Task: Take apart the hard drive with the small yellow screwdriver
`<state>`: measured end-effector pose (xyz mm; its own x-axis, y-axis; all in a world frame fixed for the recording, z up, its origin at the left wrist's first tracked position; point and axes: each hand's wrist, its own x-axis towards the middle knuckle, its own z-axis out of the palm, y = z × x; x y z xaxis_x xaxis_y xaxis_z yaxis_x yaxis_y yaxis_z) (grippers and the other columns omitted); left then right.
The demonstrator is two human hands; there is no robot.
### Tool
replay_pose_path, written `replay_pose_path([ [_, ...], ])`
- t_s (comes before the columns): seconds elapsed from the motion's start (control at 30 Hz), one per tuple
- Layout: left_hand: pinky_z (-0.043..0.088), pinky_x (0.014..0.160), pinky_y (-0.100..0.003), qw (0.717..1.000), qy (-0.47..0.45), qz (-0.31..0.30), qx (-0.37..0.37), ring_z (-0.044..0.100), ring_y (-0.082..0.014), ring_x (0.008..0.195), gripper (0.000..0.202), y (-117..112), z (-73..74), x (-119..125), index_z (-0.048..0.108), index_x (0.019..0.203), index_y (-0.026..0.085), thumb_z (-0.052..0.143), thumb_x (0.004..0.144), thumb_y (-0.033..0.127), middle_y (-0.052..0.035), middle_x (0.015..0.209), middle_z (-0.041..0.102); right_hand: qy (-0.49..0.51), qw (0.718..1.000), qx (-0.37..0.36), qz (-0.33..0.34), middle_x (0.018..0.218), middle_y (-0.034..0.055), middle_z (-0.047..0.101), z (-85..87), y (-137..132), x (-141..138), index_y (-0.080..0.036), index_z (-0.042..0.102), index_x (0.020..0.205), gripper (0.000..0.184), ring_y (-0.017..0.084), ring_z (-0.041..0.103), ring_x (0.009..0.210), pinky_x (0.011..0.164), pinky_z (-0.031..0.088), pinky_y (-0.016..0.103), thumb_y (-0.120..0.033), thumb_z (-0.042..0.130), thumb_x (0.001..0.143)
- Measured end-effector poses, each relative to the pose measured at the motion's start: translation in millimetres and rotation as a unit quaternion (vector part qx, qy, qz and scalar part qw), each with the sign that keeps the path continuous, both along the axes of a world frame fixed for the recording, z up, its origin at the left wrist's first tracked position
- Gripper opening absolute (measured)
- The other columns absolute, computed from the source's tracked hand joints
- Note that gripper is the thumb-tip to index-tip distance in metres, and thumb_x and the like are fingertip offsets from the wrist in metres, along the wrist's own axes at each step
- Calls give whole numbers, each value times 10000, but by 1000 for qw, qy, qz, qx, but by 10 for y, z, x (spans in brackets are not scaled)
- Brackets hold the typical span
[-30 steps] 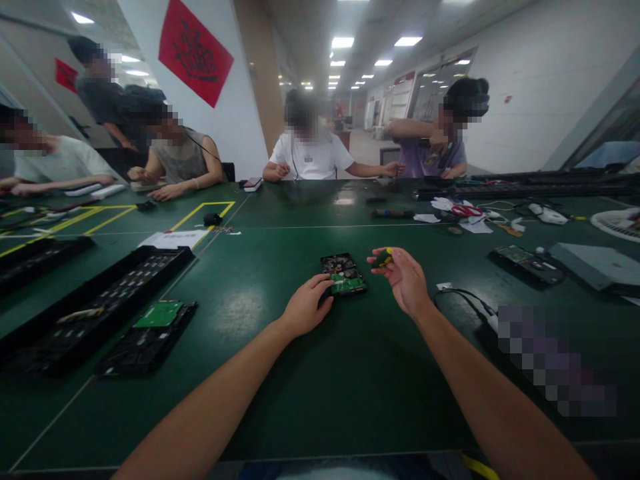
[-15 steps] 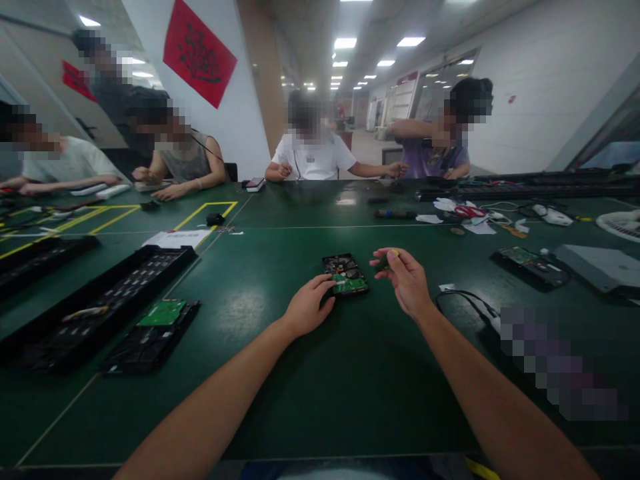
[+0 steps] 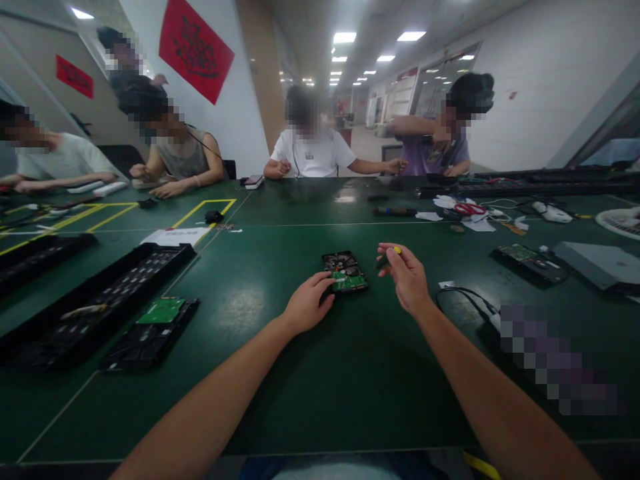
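A black hard drive (image 3: pixel 345 271) with a green circuit board on top lies on the green table (image 3: pixel 320 373) in front of me. My left hand (image 3: pixel 306 307) rests at its near left corner, fingers curled against the drive's edge. Just right of the drive, my right hand (image 3: pixel 407 277) is closed round a small screwdriver (image 3: pixel 390 257) with a dark handle and a yellow cap. The tool's tip points toward the drive.
Long black trays (image 3: pixel 100 293) lie at the left, one bearing a green board (image 3: pixel 160 311). Another drive (image 3: pixel 530 261), a grey box (image 3: pixel 597 263) and a black cable (image 3: pixel 467 300) sit at the right. Several people sit along the table's far side, with scissors (image 3: pixel 467 209) and paper scraps there.
My right hand has turned the screwdriver in its fingers, from lying across the open palm to a closed grip. My left hand has stayed at the drive.
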<state>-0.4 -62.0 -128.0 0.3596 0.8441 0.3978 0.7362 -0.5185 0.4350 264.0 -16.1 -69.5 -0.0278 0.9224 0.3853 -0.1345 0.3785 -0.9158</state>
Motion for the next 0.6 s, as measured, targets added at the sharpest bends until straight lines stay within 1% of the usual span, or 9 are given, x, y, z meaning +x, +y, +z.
replay_pose_path([
  [0.1, 504, 1148, -497, 1000, 2, 1, -2, 568, -292, 1373, 422, -2, -1, 3, 593, 1401, 211, 574, 985, 282, -135, 1501, 555, 23, 999, -14, 20, 1130, 46, 719, 6, -9, -17, -285, 741, 1109, 322, 200, 704, 967, 645, 617, 280, -541, 725, 914],
  [0.2, 506, 1145, -498, 1000, 4, 2, -3, 566, -294, 1372, 422, 2, -8, 4, 592, 1400, 205, 575, 985, 280, -138, 1504, 552, 39, 998, -24, 35, 1099, 45, 727, 17, -17, -33, -281, 729, 1114, 331, 213, 727, 984, 731, 644, 326, -549, 716, 921],
  [0.3, 510, 1140, -505, 1000, 3, 3, -2, 575, -293, 1362, 425, 6, -12, 0, 589, 1402, 218, 580, 981, 278, -134, 1502, 553, 61, 997, -33, 45, 1066, 55, 736, 22, -11, -37, -269, 731, 1120, 389, 230, 735, 996, 778, 652, 364, -607, 628, 957],
  [0.37, 508, 1143, -502, 1000, 2, 1, 0, 574, -291, 1365, 420, 5, -10, -3, 590, 1401, 220, 575, 985, 280, -132, 1501, 555, 69, 996, -36, 49, 1060, 62, 737, 19, -2, -31, -261, 735, 1124, 419, 235, 735, 989, 753, 648, 360, -622, 581, 974],
  [0.4, 507, 1145, -499, 1000, 3, 0, 0, 571, -290, 1369, 416, 4, -7, -4, 591, 1399, 219, 571, 988, 284, -131, 1502, 555, 66, 996, -35, 47, 1060, 63, 735, 17, 3, -27, -261, 738, 1123, 412, 233, 733, 984, 727, 643, 346, -614, 585, 975],
  [0.5, 506, 1146, -499, 1000, 6, 0, 1, 569, -292, 1374, 412, 1, -2, -5, 593, 1397, 216, 564, 993, 289, -132, 1502, 555, 34, 999, -24, 26, 1075, 54, 721, 5, 12, -14, -277, 751, 1123, 354, 214, 713, 961, 647, 613, 292, -571, 653, 952],
  [0.6, 503, 1149, -501, 1000, 7, 2, 0, 566, -297, 1376, 419, 1, -3, -3, 592, 1399, 214, 573, 986, 286, -135, 1507, 551, 8, 1000, -11, 1, 1062, 44, 707, -2, 9, -9, -288, 769, 1108, 320, 182, 681, 885, 607, 592, 268, -547, 695, 935],
])
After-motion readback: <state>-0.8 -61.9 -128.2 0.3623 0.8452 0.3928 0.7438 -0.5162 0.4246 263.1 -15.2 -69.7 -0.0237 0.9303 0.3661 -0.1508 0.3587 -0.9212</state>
